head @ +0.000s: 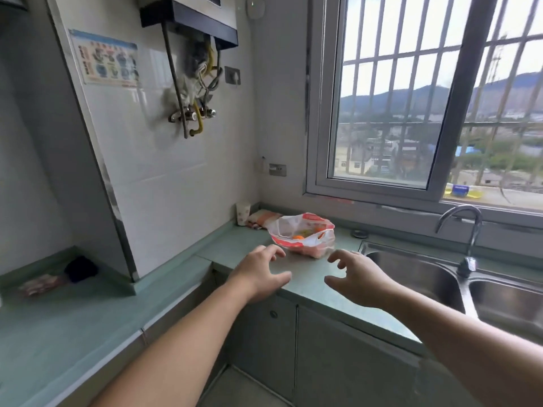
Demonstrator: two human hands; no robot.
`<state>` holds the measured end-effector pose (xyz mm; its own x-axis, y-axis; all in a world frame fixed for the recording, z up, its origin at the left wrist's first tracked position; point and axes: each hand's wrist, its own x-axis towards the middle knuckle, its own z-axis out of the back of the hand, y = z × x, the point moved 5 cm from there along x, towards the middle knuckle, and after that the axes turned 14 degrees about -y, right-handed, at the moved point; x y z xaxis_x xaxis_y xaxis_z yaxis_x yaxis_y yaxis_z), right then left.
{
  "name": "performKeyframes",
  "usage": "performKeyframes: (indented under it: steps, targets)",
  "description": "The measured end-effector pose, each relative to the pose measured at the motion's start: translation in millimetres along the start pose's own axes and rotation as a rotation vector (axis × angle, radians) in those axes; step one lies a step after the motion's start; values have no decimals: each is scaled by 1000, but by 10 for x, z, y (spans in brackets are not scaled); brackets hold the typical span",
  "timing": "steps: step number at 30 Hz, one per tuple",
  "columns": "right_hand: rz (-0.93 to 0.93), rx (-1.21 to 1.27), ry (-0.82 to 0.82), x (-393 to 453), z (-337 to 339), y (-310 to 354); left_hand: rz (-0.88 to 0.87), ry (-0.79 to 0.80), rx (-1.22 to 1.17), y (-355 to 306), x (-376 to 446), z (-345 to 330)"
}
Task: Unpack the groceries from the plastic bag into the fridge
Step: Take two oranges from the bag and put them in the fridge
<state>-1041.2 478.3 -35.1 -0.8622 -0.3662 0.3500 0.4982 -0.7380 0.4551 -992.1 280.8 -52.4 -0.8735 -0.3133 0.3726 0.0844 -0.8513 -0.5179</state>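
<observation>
A red and white plastic bag (304,235) sits open on the green counter (235,245) under the window, with orange and green groceries showing inside. My left hand (260,271) hovers just short of the bag's left side, fingers spread and loosely bent, holding nothing. My right hand (357,277) is held out near the bag's right side, fingers also spread and empty. Neither hand touches the bag. No fridge is in view.
A double steel sink (440,277) with a tap (470,239) lies right of the bag. A paper cup (243,213) and a folded cloth (261,218) stand in the counter corner. A water heater (191,22) with pipes hangs above. A dark object (80,268) lies on the left counter.
</observation>
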Motion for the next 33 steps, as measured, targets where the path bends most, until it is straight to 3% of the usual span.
performKeyframes:
  steps: [8,20,24,33]
  targets:
    - [85,-232,5,797,-540,158,-1,54,-48,633,966,-350]
    - [-54,-196,-34,2180,-945,-1021,-11,157,204,953,2155,-994]
    - [-25,-203,-10,2750,-1123,-1329,0,188,260,936,2632,-1229]
    - [-31,-175,54,3644,-1613,-1845,17,253,263,1086,3395,-2116]
